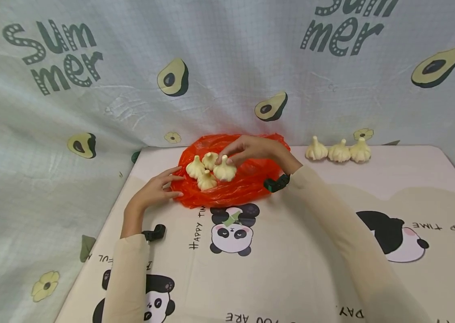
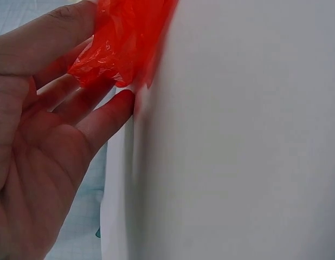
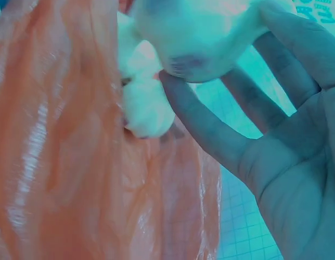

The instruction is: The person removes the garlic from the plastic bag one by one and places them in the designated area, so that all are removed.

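Note:
A crumpled red plastic bag [image 1: 247, 186] lies spread at the back of the table, with several pale garlic bulbs [image 1: 195, 167] grouped on its left part. My right hand [image 1: 251, 149] reaches over the bag from the right and pinches one garlic bulb [image 1: 225, 169]; in the right wrist view its fingertips meet that bulb [image 3: 194, 43], other bulbs [image 3: 148, 108] close behind. At the bag's left edge is my left hand [image 1: 155, 190], fingers spread and fairly straight, fingertips touching the plastic. The left wrist view shows them against the red film [image 2: 129, 43].
Three more garlic bulbs [image 1: 339, 151] stand in a row at the back right of the table. A panda-print cloth [image 1: 292, 269] covers the table. Behind it hangs a pale curtain [image 1: 227, 45] with avocado prints. Each wrist carries a small black camera [image 1: 277, 183].

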`<state>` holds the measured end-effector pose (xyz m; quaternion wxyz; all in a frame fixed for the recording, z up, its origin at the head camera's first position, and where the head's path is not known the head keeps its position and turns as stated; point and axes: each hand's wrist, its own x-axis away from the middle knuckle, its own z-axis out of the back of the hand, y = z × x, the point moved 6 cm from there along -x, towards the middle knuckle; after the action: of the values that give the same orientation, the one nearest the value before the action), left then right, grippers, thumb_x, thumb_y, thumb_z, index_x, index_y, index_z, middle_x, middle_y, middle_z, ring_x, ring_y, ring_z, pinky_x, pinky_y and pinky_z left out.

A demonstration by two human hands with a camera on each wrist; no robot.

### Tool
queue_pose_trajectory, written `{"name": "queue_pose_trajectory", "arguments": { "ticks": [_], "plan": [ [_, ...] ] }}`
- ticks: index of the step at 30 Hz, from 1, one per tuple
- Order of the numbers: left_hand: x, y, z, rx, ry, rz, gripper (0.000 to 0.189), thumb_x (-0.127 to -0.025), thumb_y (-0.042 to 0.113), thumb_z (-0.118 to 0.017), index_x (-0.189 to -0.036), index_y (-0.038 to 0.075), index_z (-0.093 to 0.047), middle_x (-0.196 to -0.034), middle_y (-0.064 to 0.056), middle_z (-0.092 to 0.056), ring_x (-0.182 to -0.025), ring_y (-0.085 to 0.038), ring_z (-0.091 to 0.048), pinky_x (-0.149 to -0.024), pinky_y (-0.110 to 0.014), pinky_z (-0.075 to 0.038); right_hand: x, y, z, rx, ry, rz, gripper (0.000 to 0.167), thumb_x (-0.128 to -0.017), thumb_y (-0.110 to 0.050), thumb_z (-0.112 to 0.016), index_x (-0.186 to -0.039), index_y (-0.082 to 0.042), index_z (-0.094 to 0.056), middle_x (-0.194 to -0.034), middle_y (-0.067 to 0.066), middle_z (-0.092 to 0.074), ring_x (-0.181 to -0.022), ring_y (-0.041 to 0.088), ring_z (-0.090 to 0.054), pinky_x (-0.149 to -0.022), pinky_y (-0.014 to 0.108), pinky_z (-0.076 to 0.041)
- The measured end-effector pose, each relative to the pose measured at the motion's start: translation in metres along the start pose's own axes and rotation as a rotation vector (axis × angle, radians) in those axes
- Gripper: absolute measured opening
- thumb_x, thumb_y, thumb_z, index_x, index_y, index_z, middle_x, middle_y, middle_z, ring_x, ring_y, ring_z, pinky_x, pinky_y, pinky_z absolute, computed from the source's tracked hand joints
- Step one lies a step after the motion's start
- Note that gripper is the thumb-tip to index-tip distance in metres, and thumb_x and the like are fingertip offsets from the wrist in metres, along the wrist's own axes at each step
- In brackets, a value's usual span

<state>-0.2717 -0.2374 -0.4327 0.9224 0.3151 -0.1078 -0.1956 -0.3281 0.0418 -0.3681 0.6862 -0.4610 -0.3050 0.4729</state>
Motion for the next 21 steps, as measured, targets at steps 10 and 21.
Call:
{"name": "queue_pose_trajectory", "arguments": {
  "ticks": [10,21],
  "plan": [
    [0.000,0.001,-0.001,0.011,-0.010,0.009,0.053,-0.090,0.020,-0.078,-0.136,0.001,-0.062,-0.164,-0.011,-0.032,-0.150,-0.038,-0.026,-0.119,-0.059,-0.028,0.023,-0.015,-0.006,0.135,0.189,0.040,0.026,-0.102,-0.018,-0.063,-0.126,-0.012,-0.070,-0.121,0.000,-0.069,-0.117,0.019,-0.058,-0.101,0.042,-0.051],
    [0.002,-0.001,-0.001,0.005,-0.003,0.011,0.053,-0.090,0.023,-0.078,-0.137,0.002,-0.062,-0.164,-0.010,-0.032,-0.150,-0.038,-0.026,-0.118,-0.060,-0.029,0.058,-0.040,-0.013,0.246,0.233,0.183,0.028,-0.097,-0.005,-0.068,-0.125,-0.007,-0.071,-0.122,0.002,-0.071,-0.113,0.018,-0.062,-0.098,0.042,-0.055]
  ]
}}
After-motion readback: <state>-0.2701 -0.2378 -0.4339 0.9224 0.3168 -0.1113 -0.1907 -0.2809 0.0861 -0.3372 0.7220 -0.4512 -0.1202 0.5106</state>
